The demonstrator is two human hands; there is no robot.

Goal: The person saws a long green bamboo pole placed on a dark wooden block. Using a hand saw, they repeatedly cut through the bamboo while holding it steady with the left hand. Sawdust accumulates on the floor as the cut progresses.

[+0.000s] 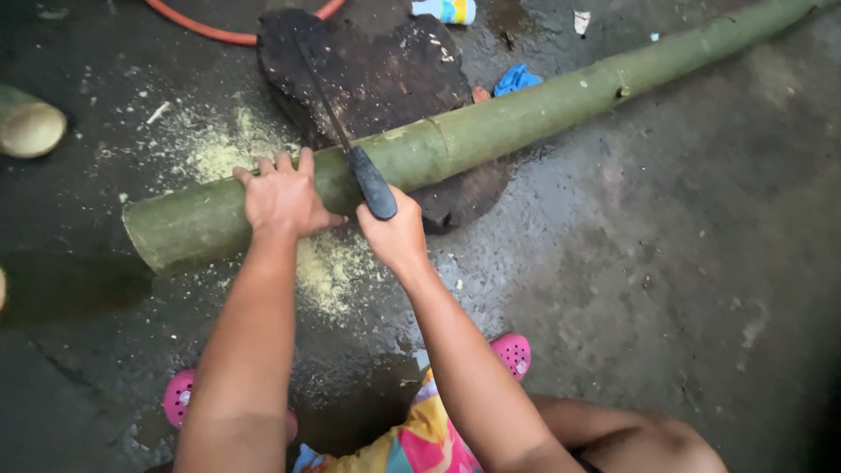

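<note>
While the right hand (pixel 396 235) grips the saw (pixel 350 153), its blade tip blurs; left hand (pixel 282 197) presses bamboo (pixel 491 127).

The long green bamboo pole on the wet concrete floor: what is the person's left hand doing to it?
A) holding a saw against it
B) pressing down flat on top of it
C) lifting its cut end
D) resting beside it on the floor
B: the left hand lies spread over the long green bamboo pole, while the right hand grips the dark-handled saw.

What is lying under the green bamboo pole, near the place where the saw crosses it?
Under the bamboo pole lies a dark flat wooden slab and pale sawdust on wet concrete floor. The pole hides its contact with the slab. The left hand presses the pole; the right hand holds the saw.
</note>
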